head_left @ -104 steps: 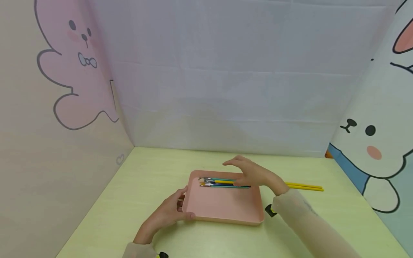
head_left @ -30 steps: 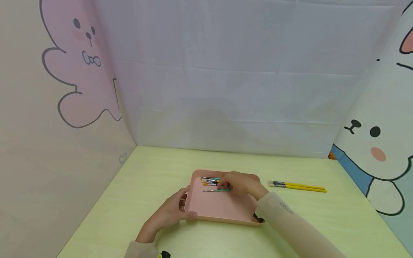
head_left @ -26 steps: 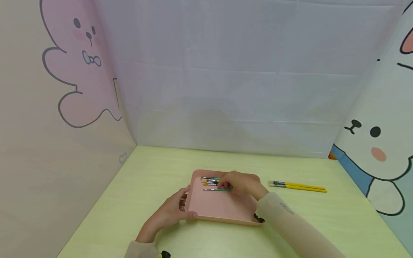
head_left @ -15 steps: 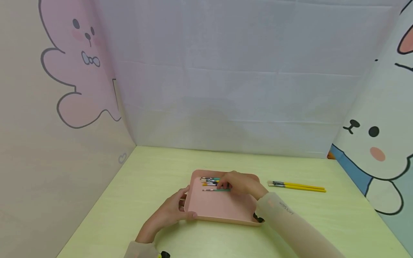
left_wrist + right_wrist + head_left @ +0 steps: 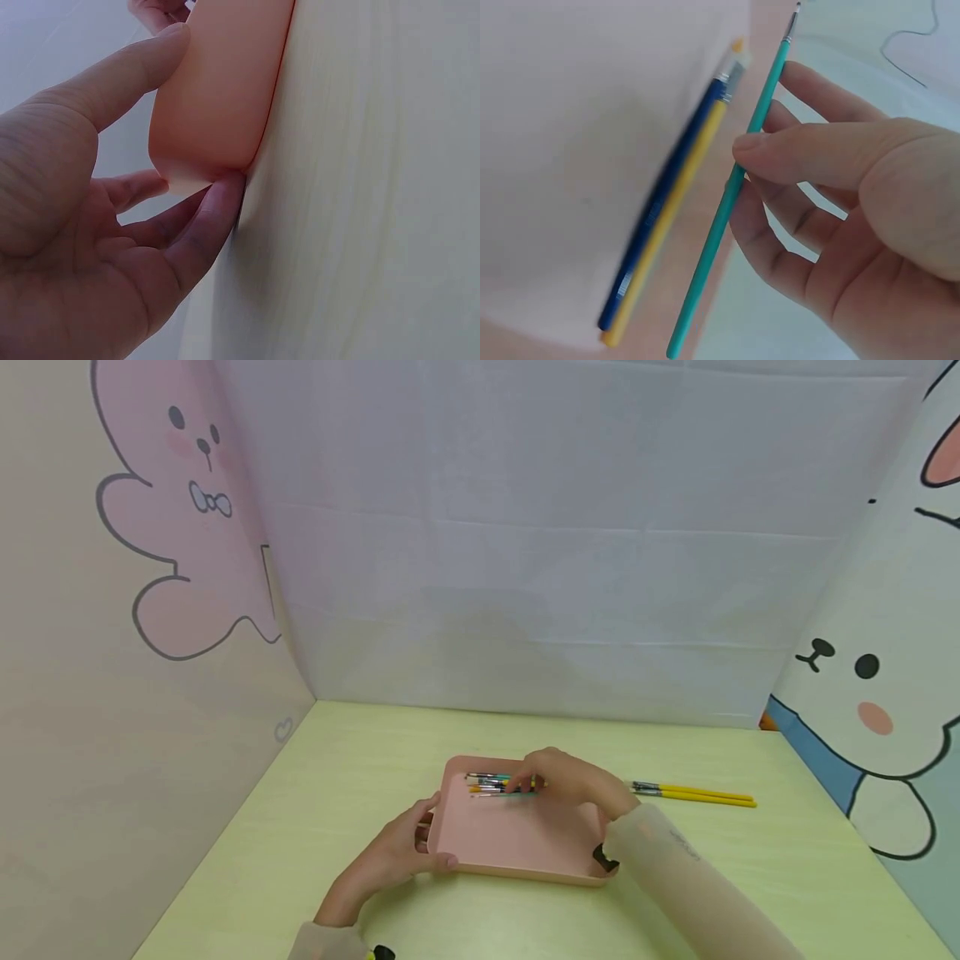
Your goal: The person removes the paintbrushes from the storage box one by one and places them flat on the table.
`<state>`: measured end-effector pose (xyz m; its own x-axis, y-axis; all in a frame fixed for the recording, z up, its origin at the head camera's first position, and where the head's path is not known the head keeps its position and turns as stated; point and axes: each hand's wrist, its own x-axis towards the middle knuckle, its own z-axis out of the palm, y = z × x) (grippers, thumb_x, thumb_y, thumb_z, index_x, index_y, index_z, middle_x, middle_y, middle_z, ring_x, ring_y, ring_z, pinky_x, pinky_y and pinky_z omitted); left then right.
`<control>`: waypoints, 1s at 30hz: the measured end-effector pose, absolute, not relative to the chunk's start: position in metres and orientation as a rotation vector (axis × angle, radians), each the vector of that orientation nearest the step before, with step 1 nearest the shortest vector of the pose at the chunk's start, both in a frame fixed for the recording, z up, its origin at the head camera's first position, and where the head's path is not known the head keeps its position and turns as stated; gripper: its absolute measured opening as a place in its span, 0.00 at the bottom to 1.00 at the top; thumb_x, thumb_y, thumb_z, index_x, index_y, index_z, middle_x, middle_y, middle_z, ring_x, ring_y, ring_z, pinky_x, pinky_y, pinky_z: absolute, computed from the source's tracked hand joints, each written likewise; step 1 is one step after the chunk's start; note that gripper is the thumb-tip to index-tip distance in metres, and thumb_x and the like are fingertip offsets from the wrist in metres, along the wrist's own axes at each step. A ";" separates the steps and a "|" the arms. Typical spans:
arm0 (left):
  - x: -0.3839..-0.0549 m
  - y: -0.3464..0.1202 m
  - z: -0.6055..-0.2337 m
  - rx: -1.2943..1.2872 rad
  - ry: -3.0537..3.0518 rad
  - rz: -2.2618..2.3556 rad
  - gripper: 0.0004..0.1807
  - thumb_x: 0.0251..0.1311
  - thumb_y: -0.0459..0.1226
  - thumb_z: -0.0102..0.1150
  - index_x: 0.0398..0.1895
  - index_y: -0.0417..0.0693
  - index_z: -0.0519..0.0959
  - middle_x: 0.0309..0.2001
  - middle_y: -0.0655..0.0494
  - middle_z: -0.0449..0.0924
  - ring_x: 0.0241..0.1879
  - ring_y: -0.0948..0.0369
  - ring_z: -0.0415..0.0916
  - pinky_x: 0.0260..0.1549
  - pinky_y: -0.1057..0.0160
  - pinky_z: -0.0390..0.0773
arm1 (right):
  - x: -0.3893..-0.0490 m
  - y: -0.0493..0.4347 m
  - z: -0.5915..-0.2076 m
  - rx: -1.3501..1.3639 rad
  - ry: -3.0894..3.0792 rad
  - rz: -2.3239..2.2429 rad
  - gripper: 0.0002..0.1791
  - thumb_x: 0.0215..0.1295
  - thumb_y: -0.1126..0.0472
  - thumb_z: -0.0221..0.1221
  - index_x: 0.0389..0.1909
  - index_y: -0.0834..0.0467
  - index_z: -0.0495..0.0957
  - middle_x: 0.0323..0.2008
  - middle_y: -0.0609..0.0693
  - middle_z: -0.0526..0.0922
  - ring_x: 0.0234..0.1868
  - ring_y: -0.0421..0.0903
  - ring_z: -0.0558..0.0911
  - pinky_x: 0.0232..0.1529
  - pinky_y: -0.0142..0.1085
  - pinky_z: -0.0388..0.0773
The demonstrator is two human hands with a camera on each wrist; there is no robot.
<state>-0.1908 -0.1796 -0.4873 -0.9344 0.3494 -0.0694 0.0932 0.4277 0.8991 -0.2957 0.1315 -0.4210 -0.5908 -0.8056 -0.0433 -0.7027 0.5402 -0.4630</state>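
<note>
My right hand (image 5: 566, 774) is over the right half of a shallow pink tray (image 5: 517, 843). In the right wrist view it pinches a slim teal paintbrush (image 5: 718, 221) between thumb and fingers. Just beside that brush lie a dark blue paintbrush (image 5: 662, 199) and a yellow paintbrush (image 5: 671, 217), side by side in the tray. In the head view, several brush tips (image 5: 483, 782) point left, while their handles are partly hidden by my right hand. My left hand (image 5: 397, 843) grips the tray's near left corner, its thumb on the front wall and its fingers at the side.
Two yellow-handled paintbrushes (image 5: 697, 794) lie on the pale yellow table (image 5: 247, 860), right of the tray. A plain white sheet (image 5: 480, 568) hangs behind, and cartoon-printed panels (image 5: 180, 585) flank both sides.
Earlier my right hand hovered with spread fingers above the tray; it then came down to the brushes. Over the last half second it shifted slightly back and right, bringing the teal paintbrush nearer the others.
</note>
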 end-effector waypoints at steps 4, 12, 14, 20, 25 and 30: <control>-0.191 -0.180 -0.488 0.384 2.431 1.514 0.59 0.56 0.43 0.83 0.85 0.44 0.55 0.61 0.47 0.80 0.55 0.53 0.79 0.49 0.64 0.81 | -0.294 0.142 -0.412 -1.276 2.535 -0.582 0.32 0.62 0.87 0.53 0.56 0.55 0.89 0.46 0.53 0.87 0.46 0.50 0.86 0.49 0.38 0.84; -0.193 -0.179 -0.491 0.372 2.453 1.488 0.60 0.55 0.44 0.83 0.85 0.45 0.55 0.60 0.48 0.80 0.54 0.54 0.79 0.49 0.62 0.82 | -0.292 0.173 -0.404 -1.334 2.534 -0.656 0.27 0.66 0.84 0.57 0.57 0.59 0.87 0.48 0.54 0.86 0.44 0.48 0.85 0.47 0.38 0.85; -0.193 -0.179 -0.491 0.366 2.451 1.492 0.60 0.54 0.44 0.84 0.85 0.45 0.55 0.60 0.48 0.80 0.54 0.55 0.79 0.50 0.62 0.82 | -0.291 0.181 -0.403 -1.306 2.549 -0.659 0.27 0.66 0.84 0.58 0.58 0.58 0.87 0.48 0.52 0.86 0.44 0.46 0.85 0.46 0.37 0.85; -0.193 -0.179 -0.491 0.370 2.453 1.488 0.60 0.55 0.45 0.83 0.86 0.46 0.55 0.62 0.48 0.79 0.54 0.55 0.79 0.50 0.63 0.81 | -0.286 0.206 -0.403 -1.250 2.582 -0.690 0.28 0.63 0.84 0.59 0.57 0.57 0.88 0.47 0.48 0.86 0.43 0.43 0.84 0.47 0.39 0.85; -0.194 -0.179 -0.491 0.382 2.446 1.497 0.60 0.55 0.44 0.83 0.86 0.45 0.55 0.60 0.48 0.80 0.54 0.55 0.79 0.49 0.64 0.81 | -0.280 0.227 -0.405 -1.261 2.617 -0.731 0.25 0.64 0.82 0.62 0.56 0.57 0.88 0.45 0.48 0.86 0.41 0.45 0.85 0.43 0.37 0.84; -0.193 -0.178 -0.490 0.380 2.443 1.505 0.60 0.55 0.43 0.83 0.86 0.45 0.55 0.60 0.48 0.80 0.54 0.54 0.79 0.49 0.63 0.81 | -0.273 0.246 -0.409 -1.207 2.676 -0.781 0.33 0.61 0.87 0.55 0.57 0.54 0.88 0.45 0.47 0.86 0.41 0.48 0.85 0.42 0.35 0.84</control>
